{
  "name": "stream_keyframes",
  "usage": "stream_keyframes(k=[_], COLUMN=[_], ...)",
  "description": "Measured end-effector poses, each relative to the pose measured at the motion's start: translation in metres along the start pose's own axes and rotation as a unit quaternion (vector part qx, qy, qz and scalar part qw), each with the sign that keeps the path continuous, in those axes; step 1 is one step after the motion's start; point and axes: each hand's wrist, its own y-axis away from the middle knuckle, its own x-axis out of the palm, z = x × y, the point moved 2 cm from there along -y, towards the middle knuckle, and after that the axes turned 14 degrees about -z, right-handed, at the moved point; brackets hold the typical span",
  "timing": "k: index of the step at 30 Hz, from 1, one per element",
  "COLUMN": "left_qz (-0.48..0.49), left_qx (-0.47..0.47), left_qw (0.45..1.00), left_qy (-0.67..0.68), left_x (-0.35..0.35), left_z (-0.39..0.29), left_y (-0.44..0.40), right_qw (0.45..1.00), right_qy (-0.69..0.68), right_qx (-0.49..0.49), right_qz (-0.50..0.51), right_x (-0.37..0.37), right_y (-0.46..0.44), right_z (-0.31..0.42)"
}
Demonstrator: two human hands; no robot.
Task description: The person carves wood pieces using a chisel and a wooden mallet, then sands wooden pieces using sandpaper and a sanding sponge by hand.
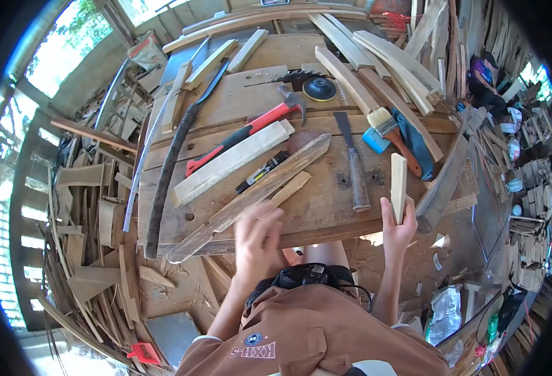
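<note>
My right hand (pixel 400 229) is closed round the lower end of a short pale wood piece (pixel 398 182), held upright at the table's front right edge. Smeared by motion, my left hand (pixel 257 229) is over the front edge, beside a long rough wood strip (pixel 257 193) and a small wood offcut (pixel 291 189). Behind the strip lie a black and yellow cutter (pixel 262 172), a pale wood block (pixel 235 163) and a red-handled hammer (pixel 246 133). A flat chisel-like tool (pixel 355 166) rests between my hands, left of the held piece.
A long dark-handled blade (pixel 179 139) lies at the table's left. A brush (pixel 393 136), a blue cloth (pixel 412 143), a black disc (pixel 319 89) and a toothed saw blade (pixel 296 78) are farther back. One person (pixel 485 81) sits at the far right among wood scraps.
</note>
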Motion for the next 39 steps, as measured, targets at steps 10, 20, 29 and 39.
stream_keyframes(k=[10, 20, 29, 39], left_qz=[-0.003, -0.086, 0.103, 0.227], left_qx=[-0.098, -0.102, 0.074, 0.086], left_qw=[0.972, 0.972, 0.992, 0.969], left_qy=[-0.212, -0.193, 0.025, -0.049], left_x=[-0.051, -0.023, 0.056, 0.121], left_z=[0.063, 0.071, -0.007, -0.006], left_y=[-0.003, -0.017, -0.062, -0.041], right_qw=[0.973, 0.995, 0.874, 0.695], right_qy=[0.118, 0.046, -0.386, -0.524], right_qx=[-0.194, -0.085, 0.249, 0.387], right_qz=[0.047, -0.03, 0.162, 0.302], right_x=[0.031, 0.022, 0.007, 0.003], right_y=[0.019, -0.019, 0.002, 0.018], right_z=[0.003, -0.005, 0.024, 0.023])
